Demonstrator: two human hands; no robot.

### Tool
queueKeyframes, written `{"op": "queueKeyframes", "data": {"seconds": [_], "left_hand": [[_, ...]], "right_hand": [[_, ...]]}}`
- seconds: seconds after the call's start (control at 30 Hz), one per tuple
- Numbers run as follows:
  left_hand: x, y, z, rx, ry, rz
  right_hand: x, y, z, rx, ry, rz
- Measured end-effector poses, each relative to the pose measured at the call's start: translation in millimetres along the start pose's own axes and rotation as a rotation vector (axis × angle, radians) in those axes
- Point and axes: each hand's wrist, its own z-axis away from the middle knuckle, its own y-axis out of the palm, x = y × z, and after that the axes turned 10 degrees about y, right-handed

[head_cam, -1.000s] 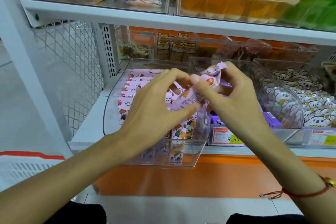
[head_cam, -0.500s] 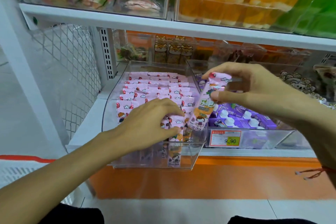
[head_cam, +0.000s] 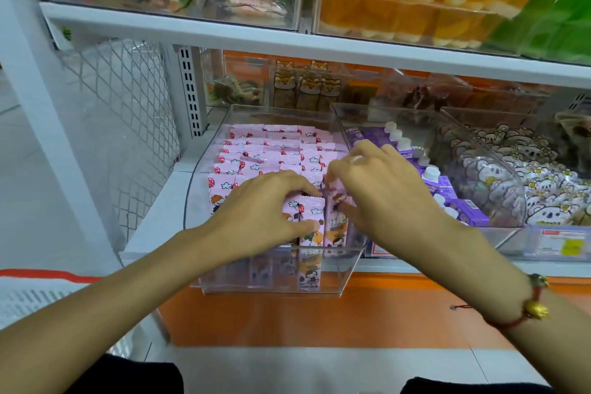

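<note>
A clear plastic bin (head_cam: 271, 281) on a white shelf holds several rows of upright pink snack packets (head_cam: 271, 150) with cartoon prints. My left hand (head_cam: 259, 214) is curled over the front row, its fingers and thumb pinching a pink packet (head_cam: 308, 217). My right hand (head_cam: 380, 195) is low over the bin's right front corner. Its fingers and thumb pinch another pink packet (head_cam: 335, 224) that stands beside the left one in the front row.
To the right stand a bin of purple drink cartons (head_cam: 447, 189) and a bin of bear-print snacks (head_cam: 527, 179). A shelf board (head_cam: 287, 38) with more bins hangs close above. White mesh side panel (head_cam: 121, 125) on the left; price tags along the shelf edge.
My right hand has come down from above the purple cartons and set its packet into the front row. My left hand stays curled on the front row.
</note>
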Motion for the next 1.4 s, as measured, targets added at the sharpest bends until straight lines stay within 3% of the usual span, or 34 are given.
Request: {"op": "queueKeyframes", "data": {"seconds": [0.2, 0.27, 0.37, 0.43, 0.47, 0.57, 0.63, 0.9, 1.07, 1.4], "left_hand": [[-4.2, 2.1, -0.9, 0.001, 0.019, -0.038], [-7.1, -0.6, -0.1, 0.006, 0.03, 0.011], [-3.4, -23.7, 6.5, -0.227, 0.001, 0.025], [8.8, -43.9, 11.2, -0.401, -0.053, -0.151], [17.5, -53.1, 13.8, -0.392, -0.135, -0.238], [39.1, -63.8, 20.4, -0.111, -0.487, -0.284], [46.6, -63.0, 23.8, -0.039, -0.555, -0.214], [63.2, -84.8, 44.3, -0.107, -0.591, -0.115], [68.3, -76.9, 43.9, -0.215, -0.601, -0.235], [68.0, -103.6, 14.4, -0.566, -0.489, -0.086]], "right_hand": [[1.2, 17.3, 10.1, 0.085, -0.027, 0.045], [-1.4, 17.9, 15.0, 0.078, -0.032, -0.05], [-7.8, 8.4, 23.2, -0.016, 0.131, -0.38], [-13.8, 5.4, 25.7, -0.054, 0.308, -0.423], [-15.3, 4.8, 24.6, -0.012, 0.373, -0.379], [-10.8, 9.3, 18.5, 0.101, 0.377, -0.313], [-6.3, 10.5, 14.2, 0.113, 0.359, -0.373], [23.4, 11.7, -6.7, 0.155, 0.336, -0.559], [31.9, 19.3, -33.6, 0.188, 0.397, -0.565], [18.1, 0.4, -60.1, -0.154, 0.309, -0.629]]}}
